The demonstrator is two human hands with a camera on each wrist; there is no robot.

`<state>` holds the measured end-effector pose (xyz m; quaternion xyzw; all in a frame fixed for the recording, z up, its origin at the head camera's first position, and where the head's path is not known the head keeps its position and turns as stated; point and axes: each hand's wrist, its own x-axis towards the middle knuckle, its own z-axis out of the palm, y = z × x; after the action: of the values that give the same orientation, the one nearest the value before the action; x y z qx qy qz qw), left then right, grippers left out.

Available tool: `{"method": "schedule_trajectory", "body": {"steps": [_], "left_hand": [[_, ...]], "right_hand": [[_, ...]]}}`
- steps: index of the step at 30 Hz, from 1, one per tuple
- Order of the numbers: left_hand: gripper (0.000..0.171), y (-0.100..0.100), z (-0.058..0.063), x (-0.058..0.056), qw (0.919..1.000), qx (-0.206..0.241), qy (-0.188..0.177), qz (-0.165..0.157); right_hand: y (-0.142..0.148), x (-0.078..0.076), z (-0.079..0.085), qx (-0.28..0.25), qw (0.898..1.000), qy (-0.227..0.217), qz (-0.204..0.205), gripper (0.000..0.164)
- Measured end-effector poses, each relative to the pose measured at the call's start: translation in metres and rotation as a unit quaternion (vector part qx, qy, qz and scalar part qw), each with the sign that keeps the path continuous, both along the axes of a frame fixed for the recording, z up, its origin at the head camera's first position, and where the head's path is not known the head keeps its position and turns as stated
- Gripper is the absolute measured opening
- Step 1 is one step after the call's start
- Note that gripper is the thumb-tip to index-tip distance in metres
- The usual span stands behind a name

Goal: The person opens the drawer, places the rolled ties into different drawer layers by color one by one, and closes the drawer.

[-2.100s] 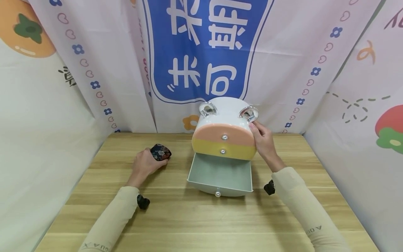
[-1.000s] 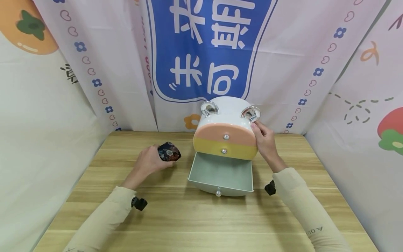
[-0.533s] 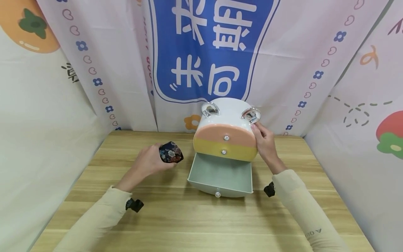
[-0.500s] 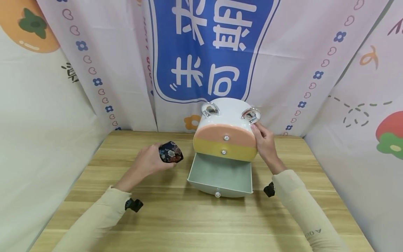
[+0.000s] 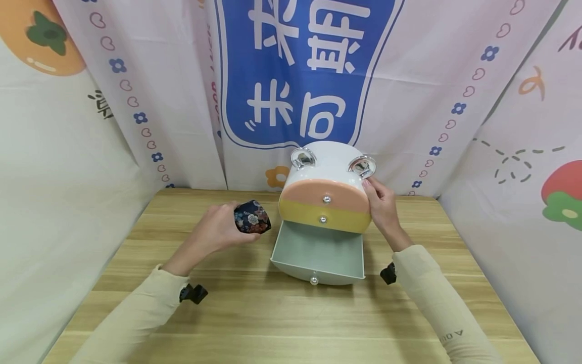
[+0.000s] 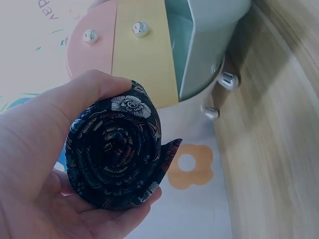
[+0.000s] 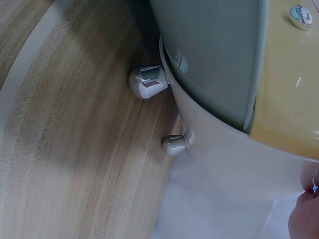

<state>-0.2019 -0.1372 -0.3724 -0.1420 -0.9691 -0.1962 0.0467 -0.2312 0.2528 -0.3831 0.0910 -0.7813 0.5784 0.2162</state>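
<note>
- Left hand (image 5: 217, 231) curled round a rolled dark floral tie (image 5: 252, 217), held above the wooden table (image 5: 273, 323), just left of the drawer box (image 5: 325, 202).
- From the left wrist view: rolled tie (image 6: 115, 154) sitting in the palm, thumb over its top, spiral end facing the camera, loose pointed tip sticking out at the right.
- Right hand (image 5: 382, 207) pressed against the right side of the box, fingers bent round its edge beside the pink top drawer (image 5: 324, 194) and yellow middle drawer (image 5: 324, 217).
- Bottom drawer (image 5: 318, 253) pulled out toward the person, grey-green inside, silver knob (image 5: 314, 279) at its front.
- Open drawer just right of the tie; nothing between the two.
- Two shiny ring ears (image 5: 303, 157) on the white top of the box.
- Silver feet (image 7: 147, 82) under the box, seen from the right wrist view, resting on the table.
- Printed curtain (image 5: 136, 101) behind and at both sides, with flowers, hearts, an orange fruit (image 5: 41, 40) and a strawberry (image 5: 561, 194).
- Blue panel (image 5: 304, 71) with large white Chinese characters, cut off at the top; "未可" readable in the lower row.
- Small print on the right sleeve (image 5: 447, 323), partly readable as "A OU"; black wrist mounts (image 5: 193, 293) on both cuffs.
</note>
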Motion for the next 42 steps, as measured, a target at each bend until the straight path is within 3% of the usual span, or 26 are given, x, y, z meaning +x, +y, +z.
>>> {"method": "schedule_trajectory", "body": {"steps": [16,26,42], "left_hand": [[0.086,0.023,0.010,0.003,0.9994,0.000,0.002,-0.035],[0.090,0.036,0.009,0.003,0.9983,0.003,-0.001,-0.059],[0.075,0.056,0.004,0.006,0.9958,0.018,0.008,-0.089]], "right_hand": [[0.001,0.002,-0.001,0.006,1.000,-0.007,0.005,0.044],[0.000,0.002,0.000,0.000,1.000,-0.005,-0.006,0.043],[-0.001,0.001,0.001,0.010,1.000,-0.004,-0.011,0.042]]}}
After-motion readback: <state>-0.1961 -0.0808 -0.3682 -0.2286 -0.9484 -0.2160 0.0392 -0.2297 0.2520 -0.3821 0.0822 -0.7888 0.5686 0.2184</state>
